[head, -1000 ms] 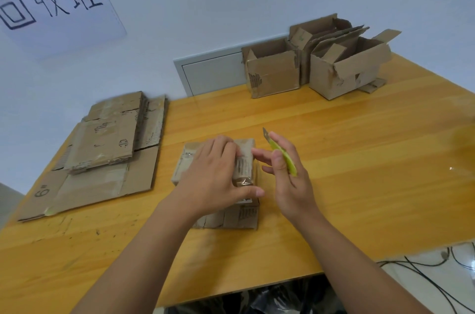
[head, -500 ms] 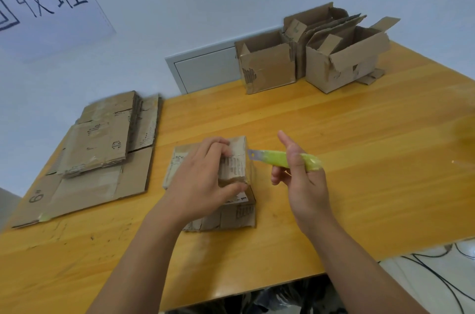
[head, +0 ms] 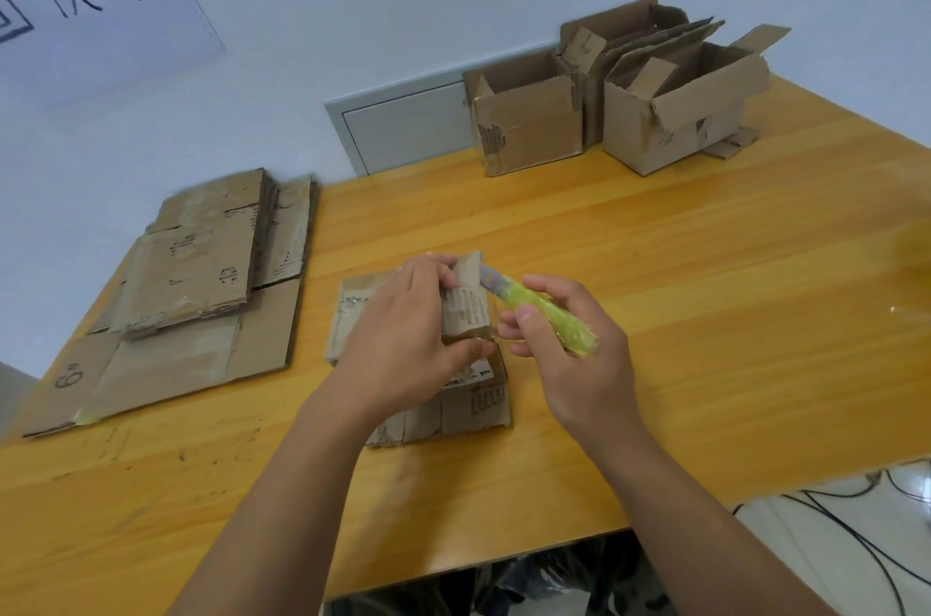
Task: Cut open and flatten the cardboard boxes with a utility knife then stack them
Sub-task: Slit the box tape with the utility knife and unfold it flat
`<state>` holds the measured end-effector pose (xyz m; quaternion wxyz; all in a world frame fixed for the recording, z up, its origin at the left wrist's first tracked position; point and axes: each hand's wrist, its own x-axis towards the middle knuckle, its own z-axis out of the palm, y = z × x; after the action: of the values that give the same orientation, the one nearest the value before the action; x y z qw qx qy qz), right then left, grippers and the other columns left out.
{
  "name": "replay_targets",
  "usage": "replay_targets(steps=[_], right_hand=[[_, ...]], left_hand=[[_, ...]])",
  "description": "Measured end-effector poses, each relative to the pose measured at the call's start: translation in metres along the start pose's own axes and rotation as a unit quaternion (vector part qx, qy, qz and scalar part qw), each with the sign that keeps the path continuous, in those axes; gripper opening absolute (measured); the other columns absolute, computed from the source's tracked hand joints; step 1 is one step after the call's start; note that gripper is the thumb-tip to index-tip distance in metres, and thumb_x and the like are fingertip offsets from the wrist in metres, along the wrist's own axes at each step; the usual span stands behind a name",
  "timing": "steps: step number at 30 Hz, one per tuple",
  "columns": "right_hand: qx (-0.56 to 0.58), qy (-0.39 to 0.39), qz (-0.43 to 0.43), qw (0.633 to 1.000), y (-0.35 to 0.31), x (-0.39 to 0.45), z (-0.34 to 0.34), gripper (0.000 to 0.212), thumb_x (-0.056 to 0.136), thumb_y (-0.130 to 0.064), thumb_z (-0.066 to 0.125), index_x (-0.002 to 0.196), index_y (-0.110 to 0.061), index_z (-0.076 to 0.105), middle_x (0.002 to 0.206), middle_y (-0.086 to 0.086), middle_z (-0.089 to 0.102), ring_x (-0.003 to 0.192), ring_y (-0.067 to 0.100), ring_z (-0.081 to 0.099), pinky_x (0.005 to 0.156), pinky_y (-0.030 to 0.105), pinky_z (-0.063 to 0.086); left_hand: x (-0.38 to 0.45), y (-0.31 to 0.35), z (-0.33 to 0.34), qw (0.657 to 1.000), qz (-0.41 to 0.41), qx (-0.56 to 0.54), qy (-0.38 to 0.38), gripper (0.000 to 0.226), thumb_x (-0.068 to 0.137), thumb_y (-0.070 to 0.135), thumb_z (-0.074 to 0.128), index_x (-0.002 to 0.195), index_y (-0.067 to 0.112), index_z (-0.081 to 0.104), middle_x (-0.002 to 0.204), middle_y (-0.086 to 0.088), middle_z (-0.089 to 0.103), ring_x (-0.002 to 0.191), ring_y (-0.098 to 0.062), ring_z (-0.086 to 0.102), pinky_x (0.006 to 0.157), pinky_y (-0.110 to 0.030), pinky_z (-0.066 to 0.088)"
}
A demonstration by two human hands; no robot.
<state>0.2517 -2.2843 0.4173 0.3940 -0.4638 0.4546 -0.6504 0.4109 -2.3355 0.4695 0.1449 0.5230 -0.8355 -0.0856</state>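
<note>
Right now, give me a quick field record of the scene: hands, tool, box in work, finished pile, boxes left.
left hand: grips the raised flap of the box in work
right hand: holds the knife
knife: green handle, blade tip at the flap's right edge
box in work: partly flattened, lying mid-table
flat pile: flattened cardboard stacked at the table's left
boxes left: several open boxes, upright at the far edge by the wall
table: wooden, orange top

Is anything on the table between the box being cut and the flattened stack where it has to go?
Nothing visible: only bare table lies between the box, held by the left hand, and the flattened stack.
</note>
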Motion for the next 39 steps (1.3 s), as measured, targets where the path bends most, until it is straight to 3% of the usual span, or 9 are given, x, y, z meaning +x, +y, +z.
replay_targets(steps=[6,13,19,24,27,29,31,35,39], right_hand=[[-0.070,0.001,-0.051,0.996,0.002,0.001,0.000,0.020,0.093,-0.028,0.059,0.105,-0.044,0.059,0.088,-0.012,0.074,0.082,0.013,0.074,0.067,0.049,0.060],[-0.067,0.014,-0.050,0.996,0.001,0.001,0.002,0.022,0.097,-0.014,0.060,0.103,-0.036,0.059,0.087,-0.004,0.074,0.078,0.014,0.074,0.064,0.051,0.059],[-0.084,0.014,-0.068,0.994,0.002,0.000,0.003,0.008,0.089,-0.040,0.057,0.097,-0.040,0.060,0.086,-0.001,0.070,0.071,0.031,0.070,0.054,0.055,0.054],[-0.076,0.020,-0.053,0.996,-0.002,-0.001,0.001,0.013,0.086,-0.040,0.058,0.097,-0.033,0.060,0.086,0.001,0.070,0.071,0.037,0.069,0.053,0.057,0.053],[-0.063,0.013,-0.030,0.997,-0.002,-0.002,-0.001,0.007,0.092,-0.025,0.063,0.097,-0.029,0.063,0.083,-0.005,0.073,0.075,0.023,0.073,0.062,0.053,0.058],[-0.033,0.011,-0.007,0.999,-0.005,-0.002,-0.003,0.012,0.096,-0.011,0.061,0.099,-0.023,0.063,0.083,-0.003,0.075,0.078,0.017,0.074,0.068,0.042,0.061],[0.010,0.013,0.014,1.000,-0.009,0.000,-0.008,0.013,0.098,-0.008,0.058,0.103,-0.019,0.063,0.079,0.004,0.074,0.075,0.019,0.074,0.066,0.032,0.059],[0.074,-0.023,0.053,0.996,-0.012,0.010,-0.023,0.020,0.096,-0.015,0.060,0.116,-0.014,0.061,0.066,0.008,0.067,0.065,0.027,0.069,0.058,0.031,0.055],[0.200,-0.034,0.122,0.971,-0.013,0.024,-0.029,0.013,0.080,-0.018,0.069,0.089,-0.010,0.072,0.058,0.003,0.050,0.057,0.016,0.046,0.055,0.023,0.039]], left_hand=[[-0.001,0.000,0.000,1.000,-0.003,0.004,-0.001,0.059,0.077,0.051,0.076,0.113,0.022,0.037,0.144,0.010,0.038,0.119,-0.011,0.043,0.088,-0.026,0.033],[-0.002,0.000,0.000,1.000,-0.002,-0.004,0.006,0.059,0.077,0.051,0.076,0.112,0.024,0.037,0.146,0.010,0.038,0.124,-0.012,0.043,0.090,-0.027,0.035],[-0.002,0.001,0.000,1.000,-0.006,-0.005,0.007,0.059,0.077,0.051,0.076,0.111,0.026,0.035,0.146,0.011,0.038,0.123,-0.012,0.044,0.091,-0.028,0.036],[-0.003,0.002,-0.001,1.000,-0.007,-0.007,0.007,0.058,0.077,0.050,0.076,0.112,0.026,0.035,0.147,0.011,0.038,0.125,-0.011,0.042,0.091,-0.027,0.035],[-0.002,0.001,0.000,1.000,-0.005,-0.011,0.008,0.059,0.077,0.050,0.076,0.113,0.025,0.037,0.147,0.011,0.039,0.126,-0.011,0.041,0.091,-0.026,0.034],[-0.001,-0.001,0.000,1.000,0.000,-0.013,0.007,0.059,0.077,0.051,0.076,0.112,0.026,0.036,0.148,0.011,0.039,0.128,-0.011,0.041,0.093,-0.026,0.034],[-0.001,-0.004,-0.001,1.000,0.006,-0.013,-0.001,0.058,0.076,0.053,0.075,0.110,0.028,0.035,0.149,0.011,0.038,0.131,-0.010,0.039,0.093,-0.025,0.033],[-0.001,-0.015,-0.008,0.999,0.025,-0.029,-0.019,0.058,0.072,0.054,0.078,0.107,0.030,0.038,0.149,0.013,0.040,0.136,-0.010,0.037,0.099,-0.030,0.036],[0.000,-0.020,-0.016,0.998,0.025,-0.049,-0.044,0.057,0.069,0.049,0.082,0.105,0.031,0.041,0.146,0.019,0.041,0.134,-0.005,0.037,0.096,-0.026,0.035]])
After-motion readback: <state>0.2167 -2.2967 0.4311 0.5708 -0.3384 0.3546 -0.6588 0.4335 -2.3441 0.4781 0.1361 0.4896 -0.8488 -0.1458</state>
